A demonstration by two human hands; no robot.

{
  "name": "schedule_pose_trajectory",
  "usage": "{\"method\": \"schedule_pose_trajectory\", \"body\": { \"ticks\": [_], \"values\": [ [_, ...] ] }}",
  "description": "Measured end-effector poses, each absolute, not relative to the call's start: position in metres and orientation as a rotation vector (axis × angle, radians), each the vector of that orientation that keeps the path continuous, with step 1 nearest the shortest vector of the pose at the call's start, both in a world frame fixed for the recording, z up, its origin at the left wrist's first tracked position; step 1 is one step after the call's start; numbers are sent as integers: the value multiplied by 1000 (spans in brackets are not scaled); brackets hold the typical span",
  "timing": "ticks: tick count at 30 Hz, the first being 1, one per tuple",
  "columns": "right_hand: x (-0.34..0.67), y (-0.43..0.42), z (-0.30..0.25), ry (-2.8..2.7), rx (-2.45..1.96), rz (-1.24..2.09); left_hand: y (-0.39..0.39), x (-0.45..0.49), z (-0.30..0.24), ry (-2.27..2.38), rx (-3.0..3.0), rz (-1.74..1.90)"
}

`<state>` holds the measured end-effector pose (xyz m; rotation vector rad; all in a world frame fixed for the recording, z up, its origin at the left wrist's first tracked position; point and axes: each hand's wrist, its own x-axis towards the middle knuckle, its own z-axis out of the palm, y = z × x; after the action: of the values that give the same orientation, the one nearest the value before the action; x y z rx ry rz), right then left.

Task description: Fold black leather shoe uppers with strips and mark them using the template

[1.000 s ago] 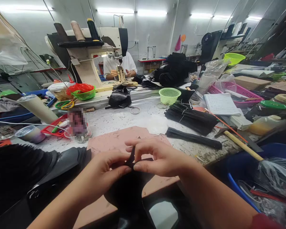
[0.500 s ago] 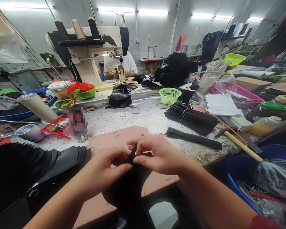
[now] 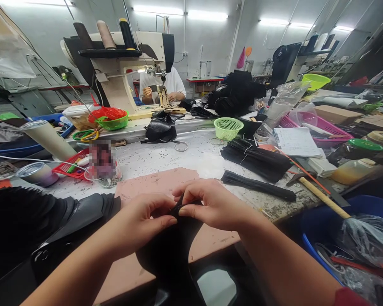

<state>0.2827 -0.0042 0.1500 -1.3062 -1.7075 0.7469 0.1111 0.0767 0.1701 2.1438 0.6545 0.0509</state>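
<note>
A piece of black leather-like material [image 3: 167, 250] hangs from my two hands over the pink board [image 3: 156, 182]. My left hand [image 3: 150, 214] is closed on its upper edge, thumb on the near side. Close against it, my right hand [image 3: 207, 204] pinches the same edge between thumb and fingers. A narrow folded part of the piece stands up between the fingertips. The fingers hide most of the gripped edge. Left of my forearm lies a large stack of black pieces [image 3: 92, 212].
Bundled black strips [image 3: 255, 159] and a hammer [image 3: 322, 195] lie at the right. A light green basket [image 3: 228, 128] stands behind them. A sewing machine [image 3: 127, 68] is at the back, a person [image 3: 175, 83] behind it. A blue tub [image 3: 309, 255] stands at lower right.
Both hands keep their grip on the black piece, with the right fingers drawn slightly closer together. The person behind the machine has raised a dark piece a little. The view has shifted slightly.
</note>
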Motion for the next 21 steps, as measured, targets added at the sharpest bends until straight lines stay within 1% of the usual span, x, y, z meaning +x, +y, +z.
{"method": "schedule_pose_trajectory", "body": {
  "ticks": [11, 21],
  "values": [
    [284, 0, 152, -1762, -1376, 656, 76, 121, 171, 674, 2163, 108],
    [289, 3, 151, -1767, -1337, 789, 82, 120, 171, 597, 2161, 39]
  ]
}}
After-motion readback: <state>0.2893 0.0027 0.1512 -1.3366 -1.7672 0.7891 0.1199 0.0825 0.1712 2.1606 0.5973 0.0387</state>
